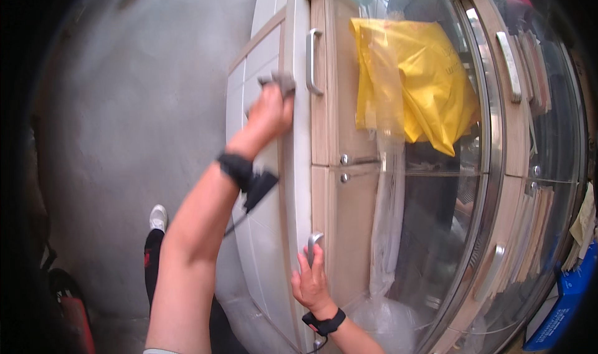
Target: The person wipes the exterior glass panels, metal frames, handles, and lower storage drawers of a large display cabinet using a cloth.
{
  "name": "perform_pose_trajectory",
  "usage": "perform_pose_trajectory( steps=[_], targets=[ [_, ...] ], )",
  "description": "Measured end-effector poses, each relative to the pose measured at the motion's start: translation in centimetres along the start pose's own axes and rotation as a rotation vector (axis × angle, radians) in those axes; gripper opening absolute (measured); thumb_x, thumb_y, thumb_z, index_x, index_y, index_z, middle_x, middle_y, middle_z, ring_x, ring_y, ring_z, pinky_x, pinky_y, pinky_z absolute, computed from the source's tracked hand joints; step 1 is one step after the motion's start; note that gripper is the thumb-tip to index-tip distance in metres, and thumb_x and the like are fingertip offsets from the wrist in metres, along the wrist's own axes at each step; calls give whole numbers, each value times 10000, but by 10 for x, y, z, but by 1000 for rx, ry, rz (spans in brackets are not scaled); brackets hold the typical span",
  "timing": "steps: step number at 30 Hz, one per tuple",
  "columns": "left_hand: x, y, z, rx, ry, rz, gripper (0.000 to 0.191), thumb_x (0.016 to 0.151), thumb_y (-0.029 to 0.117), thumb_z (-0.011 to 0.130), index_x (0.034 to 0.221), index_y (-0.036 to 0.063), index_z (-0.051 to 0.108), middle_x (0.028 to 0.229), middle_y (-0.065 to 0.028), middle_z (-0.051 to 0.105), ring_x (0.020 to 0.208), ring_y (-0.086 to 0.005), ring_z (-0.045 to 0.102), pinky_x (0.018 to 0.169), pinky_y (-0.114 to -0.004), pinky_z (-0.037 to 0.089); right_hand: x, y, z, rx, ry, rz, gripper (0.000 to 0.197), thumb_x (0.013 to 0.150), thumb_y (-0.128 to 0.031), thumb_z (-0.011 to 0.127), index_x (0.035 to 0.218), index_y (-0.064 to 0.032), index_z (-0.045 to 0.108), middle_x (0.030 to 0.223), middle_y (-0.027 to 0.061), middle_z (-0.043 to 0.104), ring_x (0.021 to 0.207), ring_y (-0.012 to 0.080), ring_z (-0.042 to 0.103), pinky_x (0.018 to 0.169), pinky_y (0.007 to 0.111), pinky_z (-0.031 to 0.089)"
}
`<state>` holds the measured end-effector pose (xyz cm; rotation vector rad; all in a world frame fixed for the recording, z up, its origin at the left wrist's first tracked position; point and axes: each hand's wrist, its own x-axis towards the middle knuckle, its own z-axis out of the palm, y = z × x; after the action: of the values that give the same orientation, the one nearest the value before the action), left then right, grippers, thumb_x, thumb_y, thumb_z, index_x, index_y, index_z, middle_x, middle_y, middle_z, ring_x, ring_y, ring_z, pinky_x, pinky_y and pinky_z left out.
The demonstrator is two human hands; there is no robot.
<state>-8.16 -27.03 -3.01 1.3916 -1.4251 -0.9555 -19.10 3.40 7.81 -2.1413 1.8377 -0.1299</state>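
Observation:
My left hand holds a crumpled grey cloth against the white edge of a cabinet. It is slightly blurred. Lower down, the fingers of my right hand are hooked on a curved metal handle on the pale wood-look cabinet front. A second metal handle is fixed higher on the same front, just right of the cloth. Both wrists wear black bands with a cable; a black device hangs by the left one.
Behind clear glass or plastic lie a yellow bag and clear plastic wrapping. Stacked papers show behind another handled front. A blue box stands at lower right. Grey floor and my white shoe are at left.

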Motion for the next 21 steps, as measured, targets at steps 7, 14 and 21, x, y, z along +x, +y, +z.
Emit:
perform_pose_trajectory(
  steps=[7,14,21],
  targets=[
    [-146,10,-8,-225,-312,52,378,703,29,513,1050,-41,381,946,-241,435,855,-410,452,749,-440,392,0,-4,2,-27,-27,13,403,681,-25,514,1065,46,416,1178,293,262,993,386,462,840,426,382],
    [-9,10,-12,112,53,195,510,664,27,498,1147,-11,339,1110,-195,367,905,-393,419,781,-425,373,5,-4,5,2,-8,23,406,667,-39,539,1054,33,440,1136,281,300,997,385,458,831,426,387],
    [19,24,-31,461,-103,318,489,622,14,513,1106,40,447,1100,-58,383,734,-286,450,676,-375,420,7,-2,0,-52,12,10,398,672,-77,562,1046,17,466,1135,275,332,954,362,497,785,389,426]
  ],
)
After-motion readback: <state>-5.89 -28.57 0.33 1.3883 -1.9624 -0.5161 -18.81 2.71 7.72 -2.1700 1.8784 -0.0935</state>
